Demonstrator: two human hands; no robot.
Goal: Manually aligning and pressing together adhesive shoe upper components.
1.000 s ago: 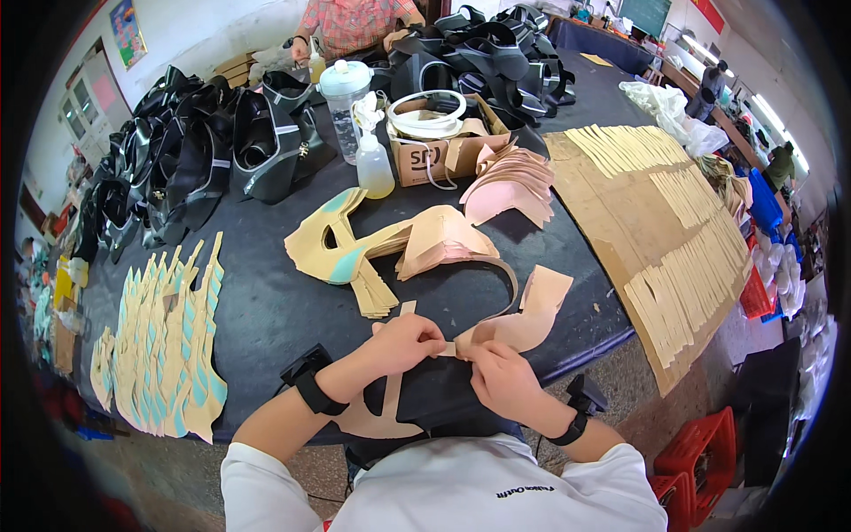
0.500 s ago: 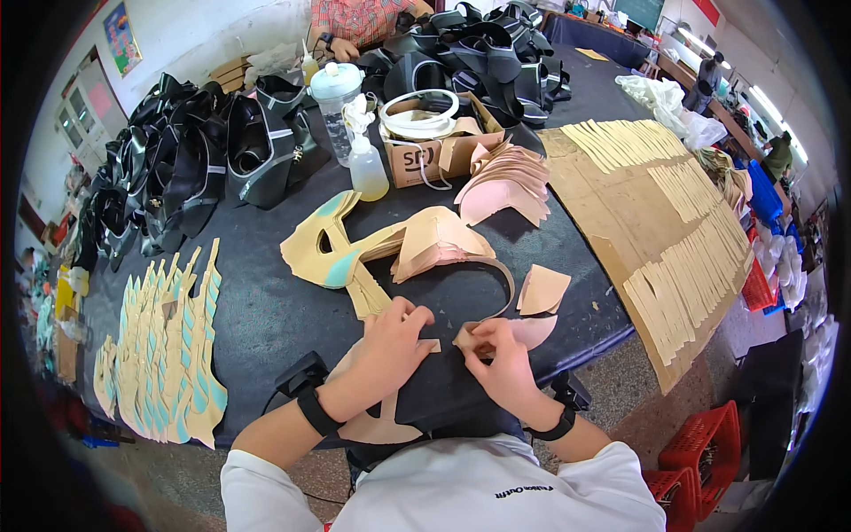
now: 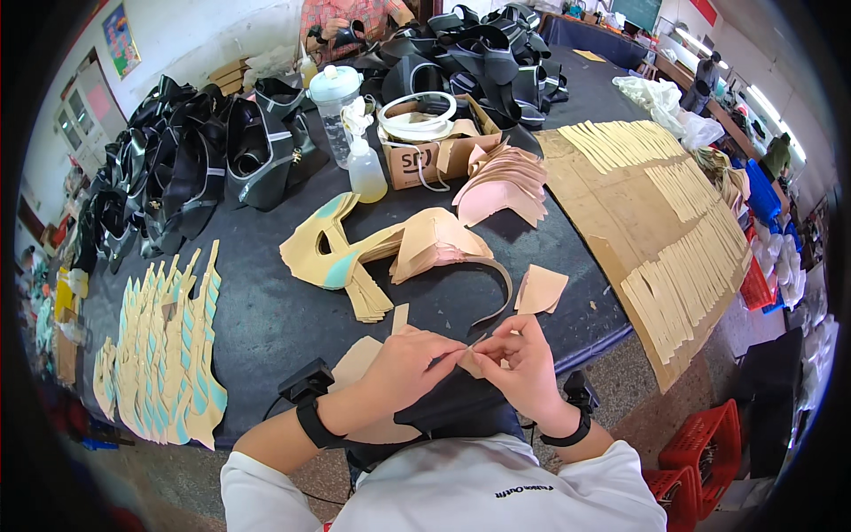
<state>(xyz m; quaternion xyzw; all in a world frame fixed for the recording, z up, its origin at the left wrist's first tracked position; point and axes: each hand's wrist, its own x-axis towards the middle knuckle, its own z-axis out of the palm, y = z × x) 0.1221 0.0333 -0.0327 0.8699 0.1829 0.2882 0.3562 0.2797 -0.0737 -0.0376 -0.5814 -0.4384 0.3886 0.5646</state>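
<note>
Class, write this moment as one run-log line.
left hand: fingers at small tan piece | right hand: pinching it | beyond right hand: pinkish piece on dark tabletop

Tube light (image 3: 780,124): glaring white, burnt out, high at the right.
Wall (image 3: 191,40): pale and bright at upper left.
Table (image 3: 257,293): dark, with a dull sheen.
Black pile (image 3: 164,168): deep shade broken by small glints.
Shirt (image 3: 425,488): bright white, folds faint.
Left hand (image 3: 399,371), right hand (image 3: 521,368): well lit, fairly sharp; the beige piece (image 3: 473,364) between their fingertips shows little detail.
Far-right background: small, soft, hard to read.
Table's near edge: bowed by the lens.
Picture rim: fades to black, nearby shapes stretched.
</note>
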